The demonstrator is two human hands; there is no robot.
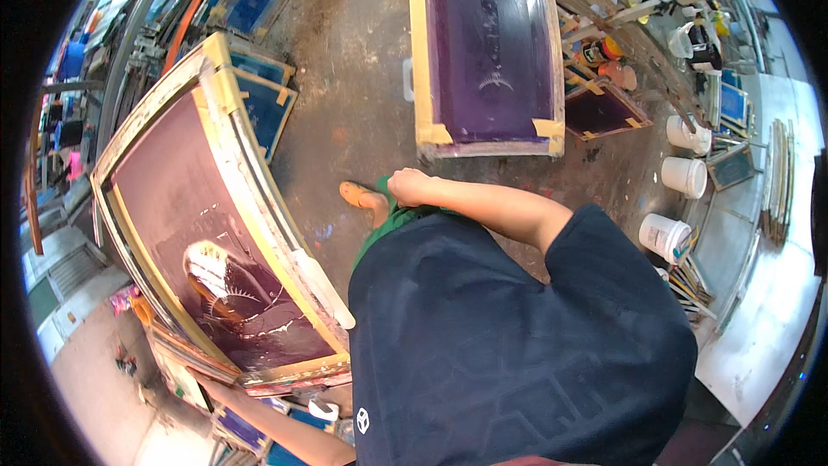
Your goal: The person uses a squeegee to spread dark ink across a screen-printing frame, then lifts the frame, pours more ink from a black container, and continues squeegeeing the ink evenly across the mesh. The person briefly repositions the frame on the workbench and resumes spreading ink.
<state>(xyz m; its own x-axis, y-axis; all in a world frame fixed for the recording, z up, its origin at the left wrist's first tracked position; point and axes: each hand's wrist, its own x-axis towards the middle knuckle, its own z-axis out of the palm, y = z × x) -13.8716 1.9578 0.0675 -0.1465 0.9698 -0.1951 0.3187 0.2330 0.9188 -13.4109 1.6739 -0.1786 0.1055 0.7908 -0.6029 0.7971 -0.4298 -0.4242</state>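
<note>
A large wooden-framed printing screen stands tilted at my left, with yellow tape along its inner edges and a purple-brown mesh. A pale curved design and a bright glare patch show low on the mesh. My left forearm reaches to the frame's lower edge; the left hand is hidden behind it, so its fingers do not show. A pale elongated piece lies along the frame's near right side. My right hand is closed in front of my green shorts, with nothing visible in it.
Ahead, a second purple screen with taped corners sits above the stained floor. Blue screens lean behind the left frame. White buckets line the right side, near a smaller dark screen and wooden sticks.
</note>
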